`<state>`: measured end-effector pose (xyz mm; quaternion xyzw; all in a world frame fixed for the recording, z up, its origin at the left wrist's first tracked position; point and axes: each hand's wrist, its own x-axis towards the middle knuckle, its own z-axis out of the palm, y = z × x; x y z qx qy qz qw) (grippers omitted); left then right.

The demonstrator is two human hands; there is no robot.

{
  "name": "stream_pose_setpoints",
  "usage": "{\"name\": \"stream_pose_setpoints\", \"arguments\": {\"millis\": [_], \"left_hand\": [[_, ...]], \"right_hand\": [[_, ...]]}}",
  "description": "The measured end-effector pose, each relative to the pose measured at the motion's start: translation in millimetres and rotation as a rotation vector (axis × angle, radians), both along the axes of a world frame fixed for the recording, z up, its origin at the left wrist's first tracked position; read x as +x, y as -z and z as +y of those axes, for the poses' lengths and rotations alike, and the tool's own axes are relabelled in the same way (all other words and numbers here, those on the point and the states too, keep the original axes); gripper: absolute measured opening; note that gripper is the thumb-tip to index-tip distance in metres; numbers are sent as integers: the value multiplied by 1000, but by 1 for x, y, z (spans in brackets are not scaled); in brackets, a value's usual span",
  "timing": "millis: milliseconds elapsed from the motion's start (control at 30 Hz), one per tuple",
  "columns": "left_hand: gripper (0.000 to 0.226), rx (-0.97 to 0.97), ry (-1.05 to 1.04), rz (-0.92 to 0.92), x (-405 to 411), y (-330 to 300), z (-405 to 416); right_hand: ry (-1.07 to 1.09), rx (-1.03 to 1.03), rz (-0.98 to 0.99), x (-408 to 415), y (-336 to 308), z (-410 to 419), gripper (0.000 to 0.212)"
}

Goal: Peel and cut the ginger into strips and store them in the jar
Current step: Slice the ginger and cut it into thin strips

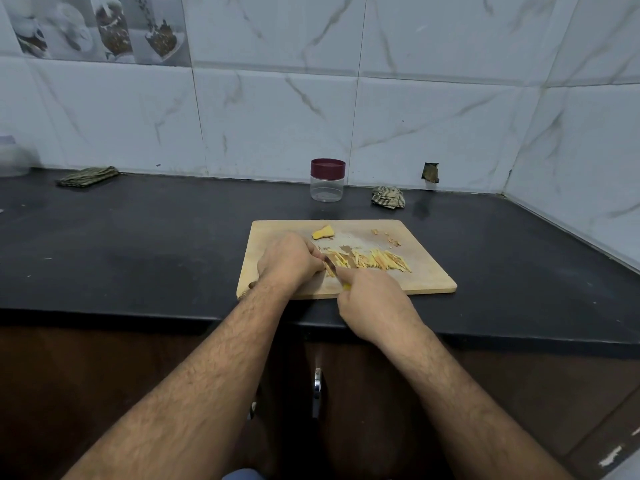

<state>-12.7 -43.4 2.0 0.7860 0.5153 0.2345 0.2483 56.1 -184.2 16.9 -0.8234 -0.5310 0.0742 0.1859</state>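
We see two bare forearms reaching forward. Our left hand (289,263) is curled, knuckles up; our right hand (372,301) is closed in a grip, just beside it.
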Motion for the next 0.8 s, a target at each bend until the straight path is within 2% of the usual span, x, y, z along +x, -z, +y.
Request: {"name": "stream_pose_setpoints", "arguments": {"millis": [400,633,800], "left_hand": [[10,4,-11,-4,0,1,-2],[8,-8,-14,-13,0,0,-3],[14,0,-11,-14,-1,1,-3]], "right_hand": [[-31,-27,-104,-3,10,-19,52],[8,11,-90,-7,7,-9,48],[37,7,-73,-1,6,-12,48]]}}
